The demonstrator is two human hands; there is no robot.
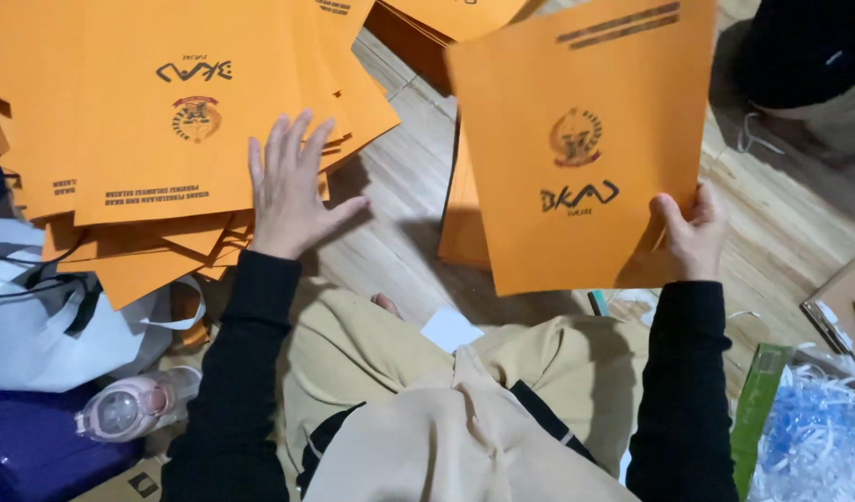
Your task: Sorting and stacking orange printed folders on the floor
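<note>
Fingers (288,149) of the left hand (288,191) lie spread flat on the folder stack (148,102), gripping nothing. The right hand (692,237) pinches one orange folder (576,149) by its corner above the floor (399,214). Many folders appear stacked; this one is not yet placed.

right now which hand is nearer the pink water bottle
Left. The left hand lies flat on the orange folder stack, straight above the pink water bottle at lower left. The right hand grips a single orange folder far across on the right.
</note>
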